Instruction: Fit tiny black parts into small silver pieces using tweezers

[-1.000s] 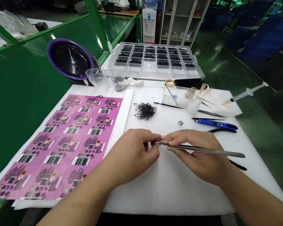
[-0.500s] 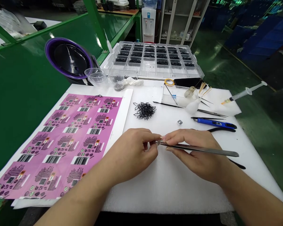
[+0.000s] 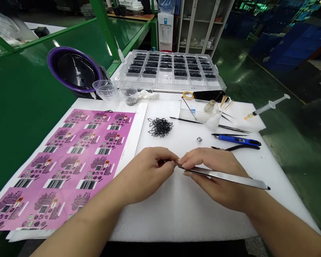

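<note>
My right hand [image 3: 216,171] holds long metal tweezers [image 3: 230,177], their tips pointing left toward the other hand. My left hand [image 3: 147,175] is closed in a pinch at those tips; whatever lies between its fingers is too small to make out. The fingertips of both hands nearly meet over the white foam board [image 3: 192,217]. Beyond them lies a pile of short black wavy pieces [image 3: 161,127]. A small square silvery piece [image 3: 199,139] rests on the board behind my right hand.
Pink printed label sheets [image 3: 69,160] cover the left side. A compartment tray [image 3: 166,79] of black pieces stands behind, with clear cups [image 3: 105,89] nearby. At right are black-handled pliers [image 3: 240,147], a blue pen-like tool [image 3: 238,140] and a syringe [image 3: 269,106].
The view has shifted slightly. The tweezers have turned, their rear end now lower and their broad face showing. My hands stay together at the tips.
</note>
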`<action>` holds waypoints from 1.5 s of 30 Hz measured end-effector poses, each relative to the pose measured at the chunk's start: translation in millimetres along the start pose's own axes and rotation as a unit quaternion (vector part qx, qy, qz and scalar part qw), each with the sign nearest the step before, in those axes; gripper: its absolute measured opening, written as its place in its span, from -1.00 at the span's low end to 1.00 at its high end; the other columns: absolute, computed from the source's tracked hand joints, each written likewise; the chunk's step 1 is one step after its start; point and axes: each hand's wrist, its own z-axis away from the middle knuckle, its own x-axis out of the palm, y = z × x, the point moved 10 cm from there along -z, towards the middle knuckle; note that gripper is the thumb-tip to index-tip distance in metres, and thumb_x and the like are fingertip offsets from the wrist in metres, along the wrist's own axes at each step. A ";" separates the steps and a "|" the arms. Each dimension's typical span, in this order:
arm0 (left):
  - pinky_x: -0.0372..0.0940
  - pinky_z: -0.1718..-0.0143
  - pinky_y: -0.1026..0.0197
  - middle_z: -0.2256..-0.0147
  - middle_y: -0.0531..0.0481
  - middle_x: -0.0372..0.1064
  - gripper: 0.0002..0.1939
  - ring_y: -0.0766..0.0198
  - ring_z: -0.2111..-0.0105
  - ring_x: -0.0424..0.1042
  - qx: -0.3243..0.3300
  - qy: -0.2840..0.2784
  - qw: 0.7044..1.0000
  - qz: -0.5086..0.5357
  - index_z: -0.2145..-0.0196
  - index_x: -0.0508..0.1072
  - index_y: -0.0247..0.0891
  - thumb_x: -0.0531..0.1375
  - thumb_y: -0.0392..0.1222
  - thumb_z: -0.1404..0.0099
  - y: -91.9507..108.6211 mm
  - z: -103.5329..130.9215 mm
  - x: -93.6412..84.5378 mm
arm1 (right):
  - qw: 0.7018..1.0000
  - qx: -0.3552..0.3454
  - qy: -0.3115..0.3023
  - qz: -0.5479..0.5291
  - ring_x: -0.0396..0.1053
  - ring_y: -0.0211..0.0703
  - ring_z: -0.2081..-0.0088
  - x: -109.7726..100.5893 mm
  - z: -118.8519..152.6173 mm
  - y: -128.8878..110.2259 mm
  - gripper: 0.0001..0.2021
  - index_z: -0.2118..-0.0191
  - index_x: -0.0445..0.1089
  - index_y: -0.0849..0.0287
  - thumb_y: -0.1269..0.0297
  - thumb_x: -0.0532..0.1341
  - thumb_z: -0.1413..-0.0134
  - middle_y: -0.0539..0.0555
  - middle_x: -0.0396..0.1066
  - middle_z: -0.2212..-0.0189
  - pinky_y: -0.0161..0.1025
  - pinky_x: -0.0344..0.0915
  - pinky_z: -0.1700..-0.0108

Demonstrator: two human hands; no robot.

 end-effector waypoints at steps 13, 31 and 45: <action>0.06 0.46 0.24 0.53 0.10 0.19 -0.75 0.32 0.49 0.17 -0.060 0.122 0.990 0.043 0.27 0.53 -0.12 0.06 -0.09 -0.29 -16.4 6.4 -38.9 | 0.984 0.173 0.044 0.006 0.48 -0.23 0.32 2.1 -10.9 71.1 -0.94 0.33 0.47 0.11 0.40 0.30 -0.04 -0.07 0.52 0.39 -0.30 0.41 0.26; -0.03 0.61 0.33 0.59 0.15 0.09 -0.74 0.40 0.62 0.07 -0.051 0.129 0.990 0.019 0.15 0.50 -0.15 0.10 -0.10 -0.28 -16.0 7.3 -38.0 | 0.992 0.115 0.030 0.033 0.48 -0.19 0.34 10.2 -15.0 62.1 -0.92 0.30 0.50 0.12 0.40 0.28 -0.07 -0.03 0.54 0.38 -0.28 0.38 0.30; 0.09 0.52 0.31 0.48 0.11 0.29 -0.72 0.35 0.52 0.24 -0.036 0.126 0.991 -0.014 0.13 0.51 -0.11 0.13 -0.01 -0.28 -11.0 5.0 -35.5 | 0.992 0.101 0.020 0.069 0.45 -0.20 0.36 12.7 -17.0 58.3 -0.93 0.30 0.46 0.13 0.43 0.26 -0.09 -0.05 0.52 0.40 -0.25 0.33 0.29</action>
